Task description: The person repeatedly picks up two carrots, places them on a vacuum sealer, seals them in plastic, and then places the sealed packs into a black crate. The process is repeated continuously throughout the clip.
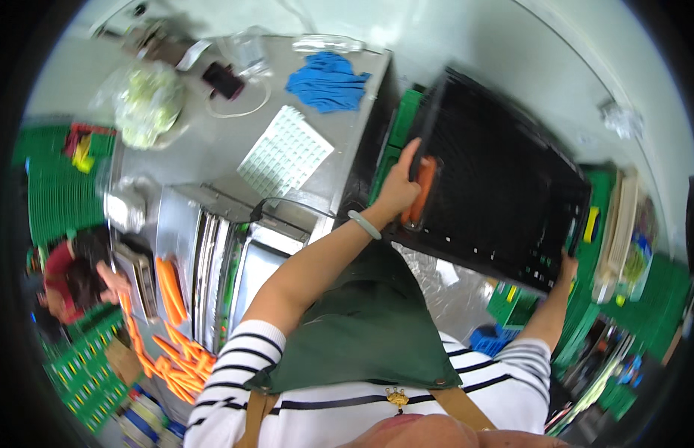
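A large black plastic crate is tilted in front of me, held between both hands. My left hand, with a pale bangle at its wrist, is closed on the crate's left edge. A few orange carrots lie along the inside of that edge, right beside my left fingers; whether the hand touches them I cannot tell. At the near right corner my right hand is closed on the rim, its fingers partly hidden. The rest of the crate's floor shows dark and bare.
On the left, a steel table bears a blue cloth, a white label sheet, a phone and bagged vegetables. A metal machine stands near loose carrots. A co-worker's hand is beyond. Green crates stand right.
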A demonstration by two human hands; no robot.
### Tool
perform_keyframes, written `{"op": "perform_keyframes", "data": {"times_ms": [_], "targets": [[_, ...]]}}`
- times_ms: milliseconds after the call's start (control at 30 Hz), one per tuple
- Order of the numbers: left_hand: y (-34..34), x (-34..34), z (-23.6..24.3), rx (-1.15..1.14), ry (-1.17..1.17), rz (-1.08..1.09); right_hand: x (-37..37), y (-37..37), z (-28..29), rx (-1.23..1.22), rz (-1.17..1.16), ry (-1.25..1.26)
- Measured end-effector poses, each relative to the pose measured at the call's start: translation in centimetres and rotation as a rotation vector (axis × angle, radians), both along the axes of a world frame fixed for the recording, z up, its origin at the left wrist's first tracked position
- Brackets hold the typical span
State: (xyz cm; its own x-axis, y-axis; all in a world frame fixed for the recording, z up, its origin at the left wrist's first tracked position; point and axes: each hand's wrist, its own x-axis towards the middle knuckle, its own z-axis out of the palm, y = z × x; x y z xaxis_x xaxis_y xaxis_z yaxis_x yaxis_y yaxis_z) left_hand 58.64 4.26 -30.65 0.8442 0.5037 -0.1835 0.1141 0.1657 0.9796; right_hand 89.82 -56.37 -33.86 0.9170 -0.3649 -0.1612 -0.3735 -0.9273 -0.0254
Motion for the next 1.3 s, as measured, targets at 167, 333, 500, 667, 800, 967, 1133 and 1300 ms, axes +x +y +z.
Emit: {"op": "perform_keyframes", "data": {"times_ms": [167,333,500,667,800,967,1133,1300], "targets": [[1.8,-2.9,-0.3,0.066,-0.04,0.086,2.5,3.3,0.9,0.075,0.313,-0.108],[3.6,-4.0,0.7,0.062,0.038,0.076,5.6,1.2,0.2,0.071,0.411,-0.072],[4.6,-11.1,2.4,0.284,0.009,0.061,2.3,26.0,5.7,-0.4,0.7,-0.339],[9.3,-32.7,9.4,0.7,0.184,0.349,-15.1,50.8,12.9,0.831,1.248,-0.173],[12.3,-56.4,6.2,0.86,0.711,1.117,-39.3,65.5,16.6,0.891,1.993,0.044],[11.6,-67.9,3.1,0.952,0.937,1.042,-62.8,76.1,14.4,0.992,2.575,0.24],[13.1,-66.9,3.6,0.994,0.672,0.944,-72.8,82.4,10.5,0.553,2.743,0.134],[13.7,-66.7,4.0,0.965,0.637,0.791,-71.8,82.4,9.1,0.31,2.685,0.322]]}}
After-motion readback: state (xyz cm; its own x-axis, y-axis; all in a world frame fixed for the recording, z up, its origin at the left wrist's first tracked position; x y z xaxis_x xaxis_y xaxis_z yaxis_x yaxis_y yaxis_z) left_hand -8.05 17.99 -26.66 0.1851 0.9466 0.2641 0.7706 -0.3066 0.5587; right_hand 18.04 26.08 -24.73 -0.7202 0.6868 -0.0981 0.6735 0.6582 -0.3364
